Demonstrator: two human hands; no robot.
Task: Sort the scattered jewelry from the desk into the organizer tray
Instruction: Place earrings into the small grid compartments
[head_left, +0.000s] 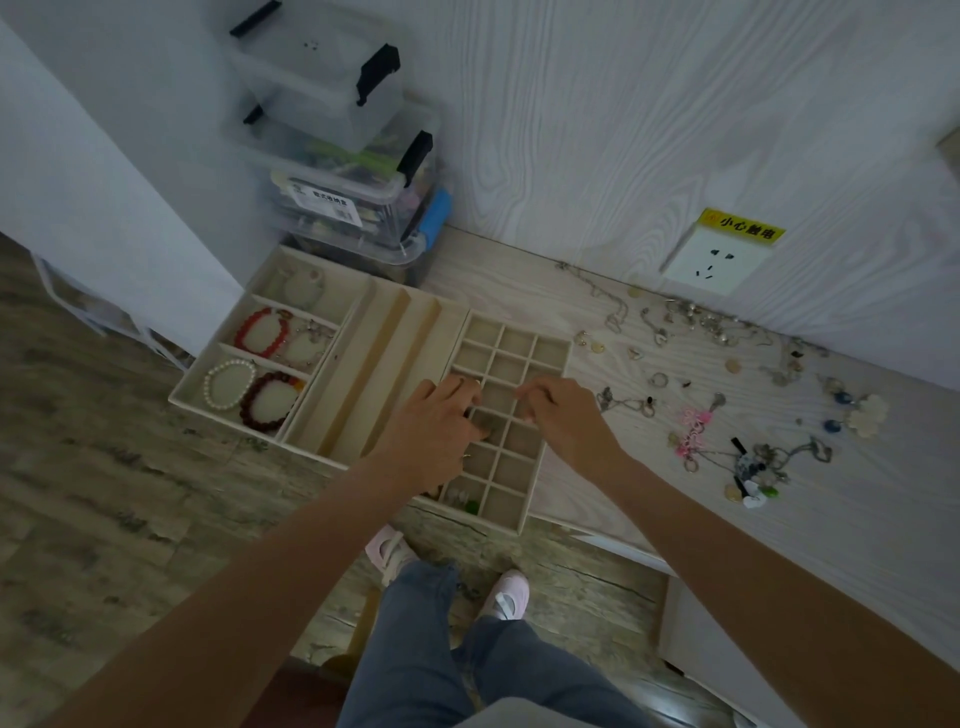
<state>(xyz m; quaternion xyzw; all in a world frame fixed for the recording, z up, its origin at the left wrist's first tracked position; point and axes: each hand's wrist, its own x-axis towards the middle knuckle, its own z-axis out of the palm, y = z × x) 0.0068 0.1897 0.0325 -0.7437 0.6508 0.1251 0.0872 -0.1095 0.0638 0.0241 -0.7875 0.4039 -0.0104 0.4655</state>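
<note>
The cream organizer tray (363, 332) lies at the desk's left end. Its left section holds a red bracelet (248, 326), a pearl bracelet (228, 385) and a dark red bracelet (270, 401). Its right section is a grid of small compartments (514, 340). My left hand (434, 431) hovers over the grid's left side with fingers curled down into it. My right hand (563, 423) is over the grid's right edge, fingers curled too. What either hand holds is hidden. Scattered jewelry lies to the right: a pink tassel piece (693, 431), a chain pile (763, 462), blue earrings (841, 400).
Stacked clear plastic boxes (353, 182) stand behind the tray against the wall. A wall socket (711, 260) with a yellow label sits above the desk's back edge. Small pieces (460, 496) lie in a near grid compartment. My legs and pink shoes are below the desk's front edge.
</note>
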